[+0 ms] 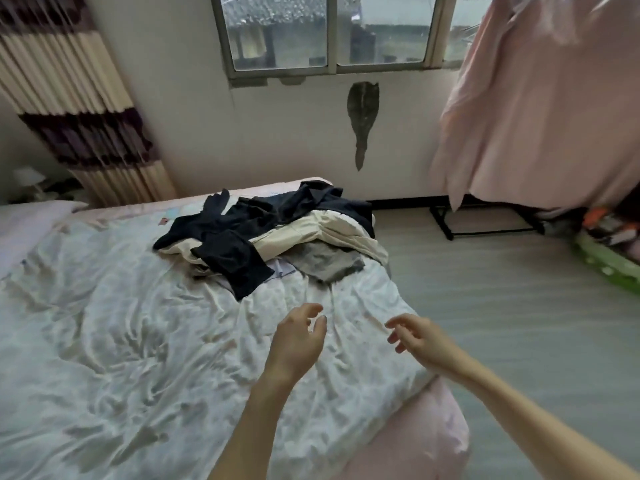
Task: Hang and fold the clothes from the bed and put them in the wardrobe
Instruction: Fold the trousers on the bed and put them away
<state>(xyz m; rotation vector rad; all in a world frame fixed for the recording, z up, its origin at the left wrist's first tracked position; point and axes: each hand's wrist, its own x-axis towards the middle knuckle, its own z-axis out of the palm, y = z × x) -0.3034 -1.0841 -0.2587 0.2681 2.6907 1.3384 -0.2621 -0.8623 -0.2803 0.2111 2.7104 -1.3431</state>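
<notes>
Soft, dim daylight enters through the window [332, 32] at 12 o'clock, its panes wet and hazy. The light is flat, with faint shadows in the folds of the quilt [121, 323]. The pink cloth [547, 109] at 2 o'clock is smeared by motion blur. The striped curtain [69, 98] at 10 o'clock bends with wide-angle distortion. There is no harsh glare.

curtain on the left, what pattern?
Curtain: horizontal bands of cream and dark purple, with vertical pleats. Head view, upper left.

Left hand [297, 336] and right hand [417, 336] reach forward, fingers seemingly loosely curled.
</notes>
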